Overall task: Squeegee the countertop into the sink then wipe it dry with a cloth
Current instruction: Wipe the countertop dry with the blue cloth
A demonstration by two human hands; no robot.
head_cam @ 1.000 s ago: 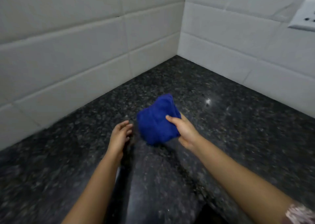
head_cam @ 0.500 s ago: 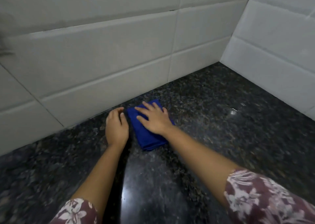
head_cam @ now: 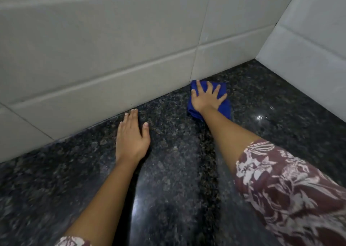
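A folded blue cloth point(head_cam: 225, 108) lies flat on the dark speckled granite countertop point(head_cam: 177, 180), close to the foot of the back tiled wall. My right hand point(head_cam: 206, 97) presses down on it with fingers spread, covering most of the cloth. My left hand point(head_cam: 132, 139) rests palm down on the bare counter to the left, fingers slightly apart, holding nothing, its fingertips near the wall. No squeegee and no sink appear in view.
White tiled walls point(head_cam: 112, 49) run along the back and meet a second tiled wall point(head_cam: 309, 45) at a corner on the right. A bright wet glint point(head_cam: 261, 117) shows on the counter right of the cloth.
My right hand has slid the cloth to the right along the wall, away from my left hand. A second ago it held the cloth bunched above the counter. My left hand now lies flat.
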